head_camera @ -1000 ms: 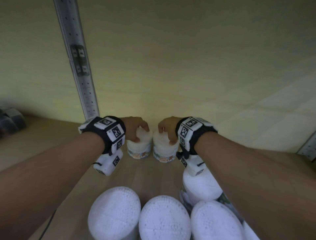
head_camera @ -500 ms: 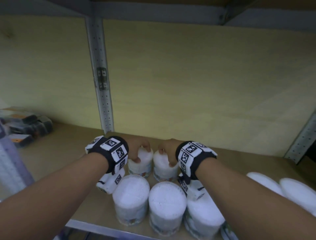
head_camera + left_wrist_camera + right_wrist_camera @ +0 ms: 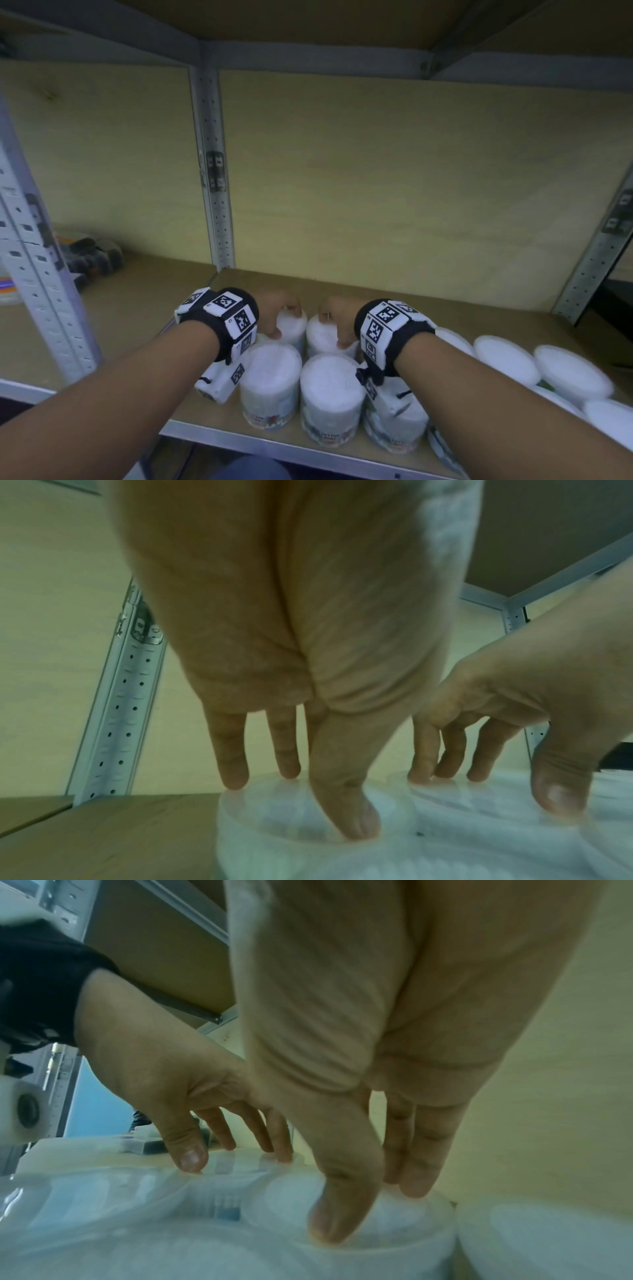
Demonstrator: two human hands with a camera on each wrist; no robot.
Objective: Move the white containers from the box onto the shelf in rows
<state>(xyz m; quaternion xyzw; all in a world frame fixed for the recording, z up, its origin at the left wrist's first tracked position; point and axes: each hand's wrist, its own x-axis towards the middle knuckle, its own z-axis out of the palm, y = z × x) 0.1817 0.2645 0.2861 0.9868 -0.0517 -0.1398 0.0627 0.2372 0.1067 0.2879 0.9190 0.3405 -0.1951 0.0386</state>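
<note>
On the wooden shelf (image 3: 137,308) two white containers stand side by side behind a front row of three white containers (image 3: 332,390). My left hand (image 3: 277,318) grips the lid of the left white container (image 3: 294,325) from above, thumb in front and fingers behind. My right hand (image 3: 337,322) grips the right white container (image 3: 325,337) the same way. In the left wrist view the left hand (image 3: 294,804) pinches the container's rim (image 3: 260,840). The right wrist view shows the right hand (image 3: 373,1207) on its container (image 3: 394,1240). The box is out of view.
More white containers (image 3: 507,359) fill the shelf to the right. A grey perforated upright (image 3: 212,171) stands against the back panel behind my left hand, and another post (image 3: 34,274) stands at the front left. Dark packs (image 3: 92,257) lie on the far left shelf. Bare board lies left of the containers.
Both hands keep hold of the same two containers. The head view has pulled back and tilted up, so the front row, the shelf edge and the shelf above now show.
</note>
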